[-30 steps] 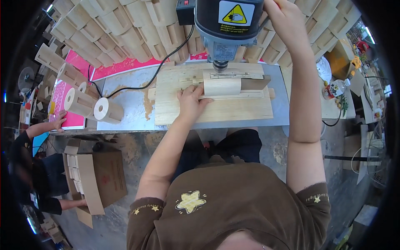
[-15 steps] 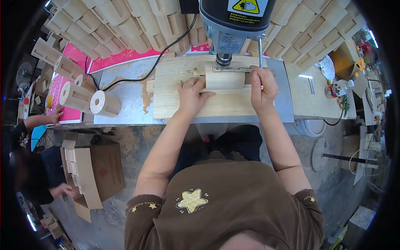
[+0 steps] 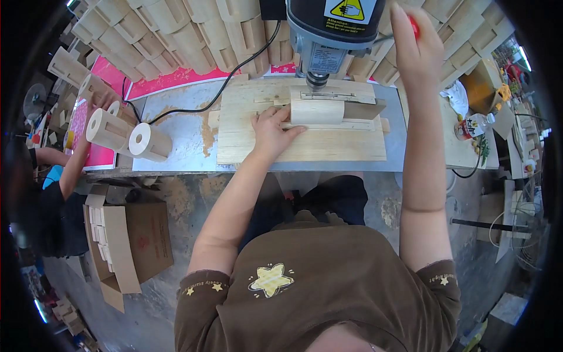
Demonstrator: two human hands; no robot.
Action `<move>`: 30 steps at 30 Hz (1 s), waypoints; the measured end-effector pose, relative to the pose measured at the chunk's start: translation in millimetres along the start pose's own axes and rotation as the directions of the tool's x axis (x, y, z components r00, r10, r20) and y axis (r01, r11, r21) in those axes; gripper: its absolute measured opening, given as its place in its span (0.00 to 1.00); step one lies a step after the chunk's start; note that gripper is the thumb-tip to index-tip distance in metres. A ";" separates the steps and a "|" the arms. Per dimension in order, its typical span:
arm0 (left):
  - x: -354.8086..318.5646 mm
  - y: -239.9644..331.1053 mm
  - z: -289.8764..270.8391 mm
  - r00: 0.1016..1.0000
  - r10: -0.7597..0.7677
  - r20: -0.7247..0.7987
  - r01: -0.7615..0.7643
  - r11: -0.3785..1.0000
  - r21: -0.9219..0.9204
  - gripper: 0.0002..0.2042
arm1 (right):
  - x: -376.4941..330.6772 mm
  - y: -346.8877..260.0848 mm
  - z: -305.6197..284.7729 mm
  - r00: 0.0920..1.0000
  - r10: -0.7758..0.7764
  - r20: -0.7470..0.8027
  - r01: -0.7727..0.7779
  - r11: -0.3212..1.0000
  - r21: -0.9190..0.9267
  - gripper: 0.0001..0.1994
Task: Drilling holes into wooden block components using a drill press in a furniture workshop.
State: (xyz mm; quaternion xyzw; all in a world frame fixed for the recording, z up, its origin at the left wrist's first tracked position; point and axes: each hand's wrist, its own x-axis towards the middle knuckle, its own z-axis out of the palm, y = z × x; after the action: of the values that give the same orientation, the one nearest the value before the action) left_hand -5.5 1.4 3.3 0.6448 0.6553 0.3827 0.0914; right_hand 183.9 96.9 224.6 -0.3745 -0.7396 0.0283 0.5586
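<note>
A pale wooden cylinder (image 3: 317,111) lies on its side in a wooden jig on a flat board (image 3: 252,144), under the chuck (image 3: 317,80) of a drill press (image 3: 328,35). My left hand (image 3: 272,132) grips the cylinder's left end, its thumb stretched along the front edge. Up at the right of the machine head, my right hand (image 3: 419,44) is closed round the red knob (image 3: 415,26) on the drill press lever. A narrow slot shows along the top of the work, just below the chuck; the drill bit itself I cannot make out.
Stacked slotted wooden cylinders (image 3: 176,35) line the back. More cylinders (image 3: 151,142) stand at left, where another person's hand (image 3: 102,97) reaches in. A black cable (image 3: 220,94) crosses the bench. A plastic bottle (image 3: 474,126) stands right; an open carton (image 3: 141,246) sits on the floor.
My right hand has swung up from beside the cylinder, raising the lever, and the chuck sits slightly higher. My left hand stays put. The other person's hand has moved up to the left cylinders.
</note>
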 end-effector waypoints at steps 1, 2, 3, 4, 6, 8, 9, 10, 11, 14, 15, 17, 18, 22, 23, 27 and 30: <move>1.3 -2.6 8.5 0.998 -0.057 -0.016 0.055 0.988 -0.143 0.26 | 21.1 10.3 2.9 0.997 0.066 0.046 -0.062 0.994 -0.086 0.09; 3.7 -3.1 14.9 0.993 -0.117 -0.023 0.106 0.954 -0.282 0.26 | 36.5 26.5 11.5 0.997 0.063 0.040 -0.059 0.994 -0.090 0.09; 7.0 0.9 18.7 0.994 -0.108 -0.020 0.098 0.954 -0.285 0.26 | 49.1 44.2 19.9 0.997 0.046 0.055 -0.044 0.998 -0.037 0.11; 7.4 2.6 19.5 0.991 -0.130 -0.021 0.115 0.937 -0.331 0.25 | 53.1 43.1 27.0 0.997 0.024 0.078 -0.026 0.999 0.028 0.15; 8.2 5.4 19.8 0.988 -0.153 -0.024 0.133 0.917 -0.376 0.24 | 41.3 41.2 24.3 0.998 -0.057 0.003 0.056 0.993 0.107 0.15; 7.3 7.4 17.1 0.995 -0.102 -0.026 0.086 0.934 -0.345 0.23 | 15.8 37.7 19.1 0.989 -0.129 -0.072 0.140 0.974 0.179 0.14; 5.6 4.3 17.9 0.994 -0.106 -0.028 0.090 0.934 -0.346 0.23 | -7.0 48.4 14.3 0.994 0.044 0.100 -0.076 0.940 0.332 0.11; 4.9 -1.0 20.0 0.990 -0.136 -0.048 0.108 0.921 -0.373 0.22 | -30.5 61.7 11.0 0.938 0.182 0.293 -0.301 0.847 0.438 0.09; 6.3 -0.9 23.6 0.986 -0.155 -0.056 0.119 0.905 -0.408 0.21 | -55.9 82.2 2.9 0.896 0.120 0.428 -0.231 0.948 0.219 0.11; 5.5 3.4 12.9 0.989 -0.145 0.018 0.138 0.895 -0.423 0.20 | -122.4 93.2 -4.1 0.746 0.031 0.665 0.071 0.990 -0.125 0.15; 2.0 3.3 6.2 0.988 -0.153 0.018 0.147 0.896 -0.420 0.20 | -130.8 88.2 -4.6 0.741 0.029 0.670 0.069 0.991 -0.119 0.15; -5.9 3.4 -10.1 0.997 -0.073 0.014 0.069 0.844 -0.532 0.19 | -143.1 80.2 -5.4 0.774 0.072 0.629 0.066 0.979 -0.194 0.15; -11.9 1.2 -22.0 0.997 -0.081 0.017 0.078 0.847 -0.526 0.19 | -146.3 79.1 -6.1 0.770 0.073 0.633 0.061 0.981 -0.186 0.15; -42.4 -14.0 -81.6 0.997 0.067 -0.041 -0.075 0.961 -0.265 0.17 | -149.1 74.1 -17.3 0.790 -0.065 0.610 0.160 0.982 -0.102 0.15; -49.3 -20.3 -94.6 0.999 -0.032 -0.021 0.021 0.914 -0.405 0.16 | -150.1 73.4 -18.7 0.786 -0.092 0.611 0.166 0.984 -0.065 0.15; -57.8 -15.0 -147.7 0.880 -0.459 0.124 0.422 0.633 -0.649 0.10 | -157.1 67.8 -25.0 0.798 -0.032 0.602 0.105 0.991 -0.086 0.14; -53.6 0.6 -160.3 0.725 -0.618 0.304 0.606 0.363 -0.708 0.11 | -160.3 53.2 -19.8 0.778 -0.075 0.624 0.124 0.992 -0.036 0.15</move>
State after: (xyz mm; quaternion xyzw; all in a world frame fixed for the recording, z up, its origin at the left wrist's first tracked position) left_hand -95.3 -109.2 94.3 0.2478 0.6178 0.5652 0.4873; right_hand 243.8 33.7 78.6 -0.3254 -0.9014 0.0926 0.2703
